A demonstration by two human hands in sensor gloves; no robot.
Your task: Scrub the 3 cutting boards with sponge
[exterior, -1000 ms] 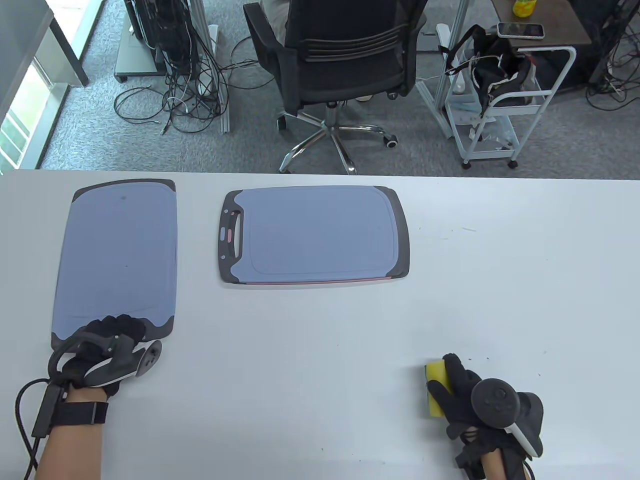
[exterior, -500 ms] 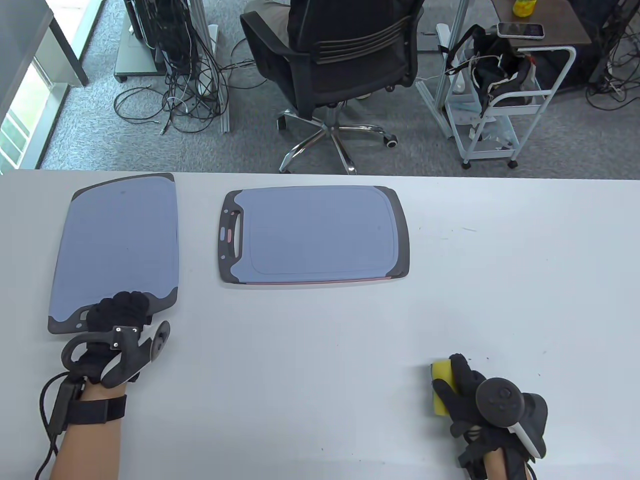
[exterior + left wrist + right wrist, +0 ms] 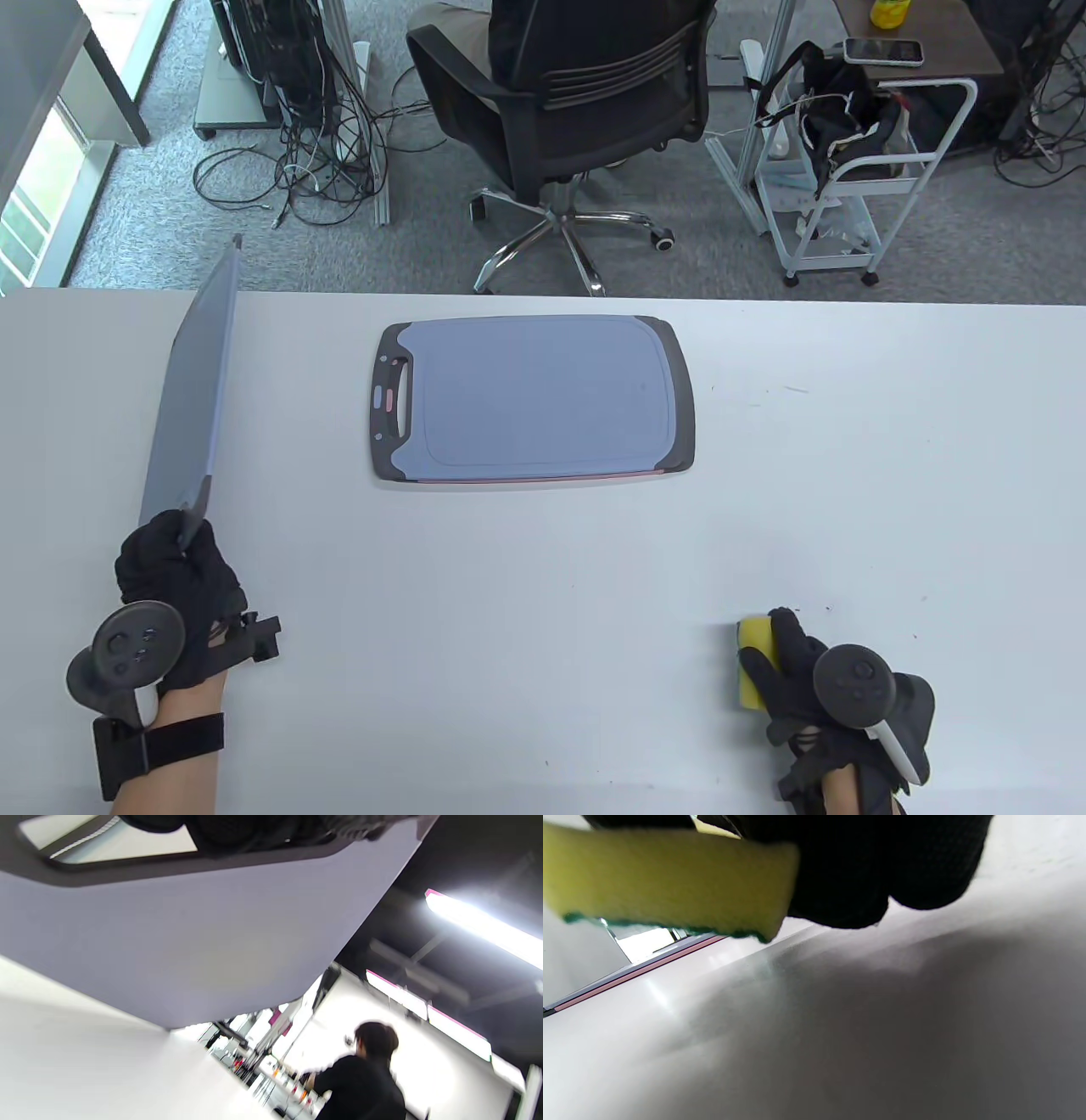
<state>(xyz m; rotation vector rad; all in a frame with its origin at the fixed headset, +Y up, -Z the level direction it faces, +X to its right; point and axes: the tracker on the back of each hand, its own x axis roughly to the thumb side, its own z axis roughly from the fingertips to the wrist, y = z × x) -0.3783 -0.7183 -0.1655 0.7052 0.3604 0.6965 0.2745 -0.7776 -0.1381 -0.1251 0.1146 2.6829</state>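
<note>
My left hand (image 3: 174,586) grips the handle end of a blue-grey cutting board (image 3: 193,390) and holds it tipped up on edge at the table's left side. The left wrist view shows that board's face (image 3: 178,933) from close up, with gloved fingers (image 3: 254,827) at its dark handle end. A second board (image 3: 534,399) lies flat at the table's middle; a pink edge under it shows another board (image 3: 543,480) stacked beneath. My right hand (image 3: 793,671) grips a yellow sponge (image 3: 751,671) near the front right. The sponge (image 3: 666,882) has a green underside.
The white table (image 3: 848,475) stretches out to the right of the flat boards. Past its far edge stand a black office chair (image 3: 577,102), a white cart (image 3: 848,178) and tangled cables (image 3: 314,144). A person (image 3: 360,1077) in black shows in the left wrist view.
The left board lay flat a second ago. My left hand has lifted its handle end and turned the board up on edge. The right hand with the sponge has barely shifted.
</note>
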